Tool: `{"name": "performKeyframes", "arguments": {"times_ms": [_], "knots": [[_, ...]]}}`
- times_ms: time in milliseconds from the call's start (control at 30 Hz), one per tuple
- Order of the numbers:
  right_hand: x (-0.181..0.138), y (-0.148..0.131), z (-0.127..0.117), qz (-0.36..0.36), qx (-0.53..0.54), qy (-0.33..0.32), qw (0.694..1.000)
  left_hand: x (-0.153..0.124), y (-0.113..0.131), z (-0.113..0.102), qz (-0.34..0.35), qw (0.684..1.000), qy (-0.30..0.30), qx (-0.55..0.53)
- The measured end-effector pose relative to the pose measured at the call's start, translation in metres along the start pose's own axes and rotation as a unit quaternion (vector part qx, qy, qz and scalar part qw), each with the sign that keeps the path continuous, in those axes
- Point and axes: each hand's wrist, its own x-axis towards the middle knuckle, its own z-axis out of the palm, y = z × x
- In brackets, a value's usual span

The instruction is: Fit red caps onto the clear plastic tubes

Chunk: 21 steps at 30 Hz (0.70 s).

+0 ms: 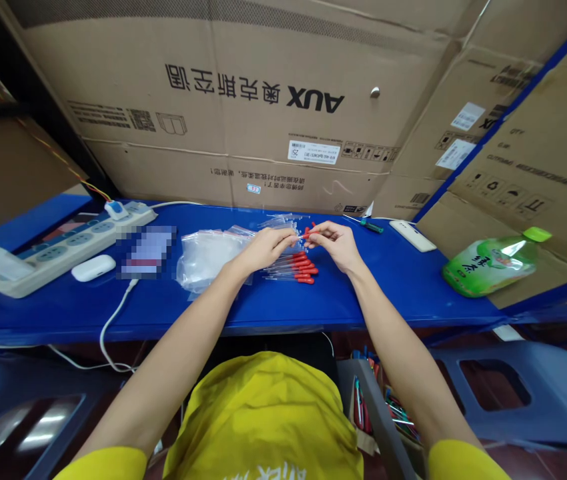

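My left hand (pixel 267 245) and my right hand (pixel 336 243) meet over the blue tabletop, fingers closed in a pinch. Between their fingertips is a dropper with a red rubber bulb (pixel 308 235); its thin tube is mostly hidden by my left fingers. Just below lies a row of droppers (pixel 304 269), clear thin tubes pointing left and red bulbs to the right. Behind my hands is a loose pile of clear tubes (pixel 283 220). Clear plastic bags (pixel 208 257) lie left of my left hand, partly under its wrist.
On the left are a power strip (pixel 88 237), a white earbud case (pixel 93 267) and a phone (pixel 147 252) on a cable. A green screwdriver (pixel 371 225), a white flat device (pixel 412 236) and a green bottle (pixel 491 263) lie right. Cardboard (pixel 263 40) walls the back.
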Motion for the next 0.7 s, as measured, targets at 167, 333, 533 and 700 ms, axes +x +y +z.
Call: {"name": "performKeyframes", "arguments": {"times_ms": [167,333,533,700], "knots": [[-0.0016,-0.0020,0.0022,-0.004,0.006,0.010,1.000,0.0005,0.0032,-0.0010,0.006,0.999,-0.005,-0.031],[-0.0028,-0.0029,0.0042,-0.005,0.002,0.012,1.000,0.0009,0.0031,-0.0008,0.004,1.000,-0.006,-0.027],[-0.0026,-0.0012,0.0040,0.000,0.004,0.003,1.000,0.0005,0.0004,0.0005,0.013,1.000,-0.004,-0.020],[-0.0027,-0.0001,0.0041,0.002,0.012,-0.003,1.000,0.0004,-0.0021,0.0029,0.015,1.000,-0.002,-0.019]]}}
